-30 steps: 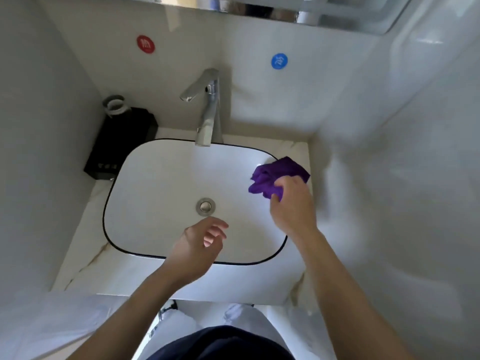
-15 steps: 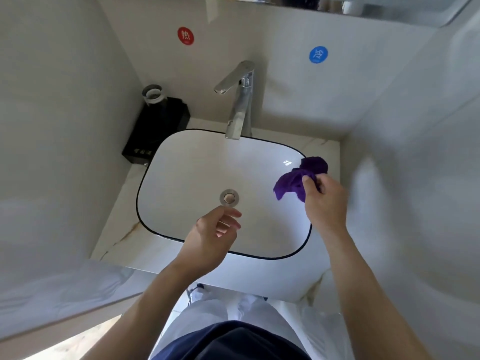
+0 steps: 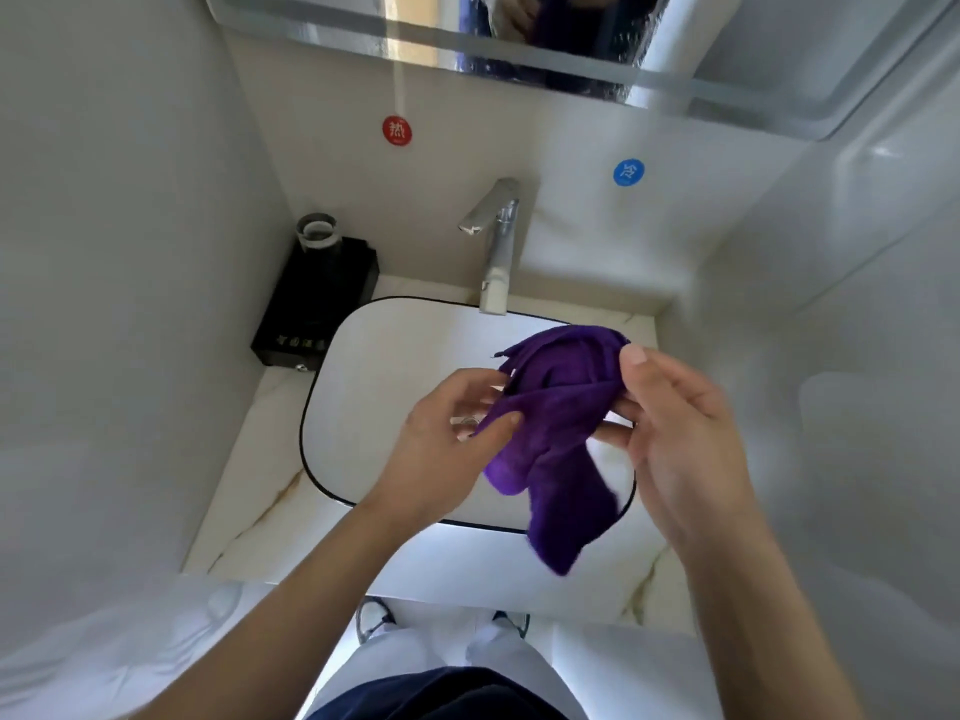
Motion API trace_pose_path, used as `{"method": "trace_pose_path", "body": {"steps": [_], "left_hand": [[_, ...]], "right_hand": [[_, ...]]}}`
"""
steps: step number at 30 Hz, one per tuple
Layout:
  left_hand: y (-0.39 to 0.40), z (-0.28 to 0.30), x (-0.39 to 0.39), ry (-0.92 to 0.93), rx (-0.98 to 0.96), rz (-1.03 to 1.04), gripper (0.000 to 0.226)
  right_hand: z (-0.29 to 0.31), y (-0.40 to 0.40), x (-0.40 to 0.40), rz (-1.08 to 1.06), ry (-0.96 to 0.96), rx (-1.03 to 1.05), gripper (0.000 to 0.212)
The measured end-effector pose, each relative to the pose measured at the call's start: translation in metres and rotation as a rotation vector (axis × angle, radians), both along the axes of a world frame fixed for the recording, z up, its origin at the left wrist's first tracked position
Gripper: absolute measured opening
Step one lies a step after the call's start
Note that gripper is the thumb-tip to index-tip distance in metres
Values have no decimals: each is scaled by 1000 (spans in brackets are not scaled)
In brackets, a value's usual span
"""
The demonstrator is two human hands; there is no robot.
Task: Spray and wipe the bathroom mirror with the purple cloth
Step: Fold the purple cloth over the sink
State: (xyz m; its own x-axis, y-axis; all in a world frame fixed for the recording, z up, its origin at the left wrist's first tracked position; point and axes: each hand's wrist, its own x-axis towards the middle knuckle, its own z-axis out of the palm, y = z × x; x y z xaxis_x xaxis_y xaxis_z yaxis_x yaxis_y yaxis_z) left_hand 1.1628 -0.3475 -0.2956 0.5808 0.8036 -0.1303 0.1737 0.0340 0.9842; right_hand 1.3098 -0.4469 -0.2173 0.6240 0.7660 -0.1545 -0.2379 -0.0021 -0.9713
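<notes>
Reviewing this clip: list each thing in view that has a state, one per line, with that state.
purple cloth: partly unfolded, held over the basin by both hands
left hand: pinching the cloth's left edge
right hand: gripping the cloth's right side
faucet: no water running
sink basin: no standing water seen
mirror: only the lower edge shows

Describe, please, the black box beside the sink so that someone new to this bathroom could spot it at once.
Start at the white sink with the thin black rim, then look to its far left corner, against the left wall. There sits the black box, with a clear glass standing at its back end. It is the only dark item on the pale marble counter, left of the chrome tap.
</notes>
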Motion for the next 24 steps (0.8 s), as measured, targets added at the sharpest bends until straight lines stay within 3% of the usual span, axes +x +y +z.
{"method": "trace_pose_path", "body": {"steps": [9, 14, 18, 24], "left_hand": [[40, 16, -57, -64, 46, 82, 21], [56, 32, -77, -95, 84, 9, 35], [63, 42, -81, -174, -18, -5, 48], [65, 59, -67, -104, 73, -9, 29]], "right_hand": [[5, 12, -43, 7, -113, -14, 32], [5, 15, -61, -36, -139, -14, 37], [5, 11, -64, -109, -188, -30, 31], [-6, -3, -59, -273, -281, -113, 18]]}}
